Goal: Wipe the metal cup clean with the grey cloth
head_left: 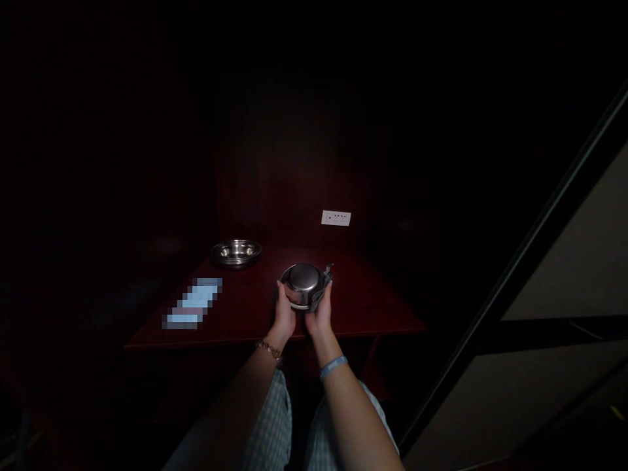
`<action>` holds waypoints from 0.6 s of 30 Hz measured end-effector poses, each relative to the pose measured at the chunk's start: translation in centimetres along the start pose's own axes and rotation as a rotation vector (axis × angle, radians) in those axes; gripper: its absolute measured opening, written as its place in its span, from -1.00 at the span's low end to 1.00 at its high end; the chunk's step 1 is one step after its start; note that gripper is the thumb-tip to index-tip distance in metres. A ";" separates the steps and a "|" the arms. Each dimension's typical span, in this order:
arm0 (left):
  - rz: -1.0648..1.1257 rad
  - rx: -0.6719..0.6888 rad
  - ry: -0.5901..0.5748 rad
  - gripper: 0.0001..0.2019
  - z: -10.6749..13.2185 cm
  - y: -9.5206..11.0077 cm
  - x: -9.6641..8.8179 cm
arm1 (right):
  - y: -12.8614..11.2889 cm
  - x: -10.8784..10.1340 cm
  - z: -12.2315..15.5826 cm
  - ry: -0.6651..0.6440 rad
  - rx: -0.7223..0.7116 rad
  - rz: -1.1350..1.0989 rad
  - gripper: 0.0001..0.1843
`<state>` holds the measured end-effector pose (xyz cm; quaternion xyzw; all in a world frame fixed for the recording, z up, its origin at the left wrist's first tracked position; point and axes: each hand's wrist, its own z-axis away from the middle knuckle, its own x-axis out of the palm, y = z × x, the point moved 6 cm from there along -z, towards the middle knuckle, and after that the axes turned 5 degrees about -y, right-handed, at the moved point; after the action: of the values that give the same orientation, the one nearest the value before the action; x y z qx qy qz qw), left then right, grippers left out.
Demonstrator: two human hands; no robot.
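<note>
Dim red wooden worktop [353, 301] — your left hand [284, 314] and right hand [320, 315] have fingers clamped on an upturned round steel bowl [301, 282]; its slick metal could slip.

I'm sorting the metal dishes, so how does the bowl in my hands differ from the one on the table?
The held bowl is upside down, gripped by the left hand and right hand; the far bowl sits upright on the table, untouched. The held bowl looks deeper, the far bowl wider and shallower. Both are shiny steel.

Small round shiny stainless-steel bowl [301, 284], inverted, base facing up; held just above the near edge of the dark red wooden table [373, 301]; grey cloth [321, 288] pressed against its right side.
</note>
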<state>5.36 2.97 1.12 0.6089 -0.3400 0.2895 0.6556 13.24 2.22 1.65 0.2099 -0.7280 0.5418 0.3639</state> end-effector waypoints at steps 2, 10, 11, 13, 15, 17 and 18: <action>-0.027 0.013 -0.026 -0.53 0.0 -0.2 0.2 | -0.3 0.0 0.1 0.014 -0.020 -0.040 -0.41; -0.250 0.101 -0.078 -0.57 -0.2 -1.0 0.3 | 0.0 0.2 0.3 -0.017 0.005 -0.065 -0.39; -0.257 0.100 -0.098 -0.56 -0.2 -1.0 0.5 | 0.1 0.2 0.3 -0.011 0.019 -0.071 -0.40; -0.257 0.097 -0.119 -0.55 0.0 -1.1 0.7 | 0.4 0.2 0.4 -0.015 0.047 -0.084 -0.41; -0.256 0.096 -0.112 -0.56 0.1 -1.0 0.7 | 0.4 0.3 0.5 -0.028 0.068 -0.094 -0.42; -0.258 0.100 -0.089 -0.57 0.1 -0.9 0.5 | 0.4 0.4 0.5 -0.033 0.088 -0.103 -0.44; -0.258 0.102 -0.074 -0.58 0.1 -0.8 0.4 | 0.4 0.4 0.5 -0.031 0.099 -0.108 -0.45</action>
<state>6.26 2.74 0.95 0.6906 -0.2675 0.1969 0.6425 12.55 1.92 1.67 0.2752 -0.6934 0.5533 0.3704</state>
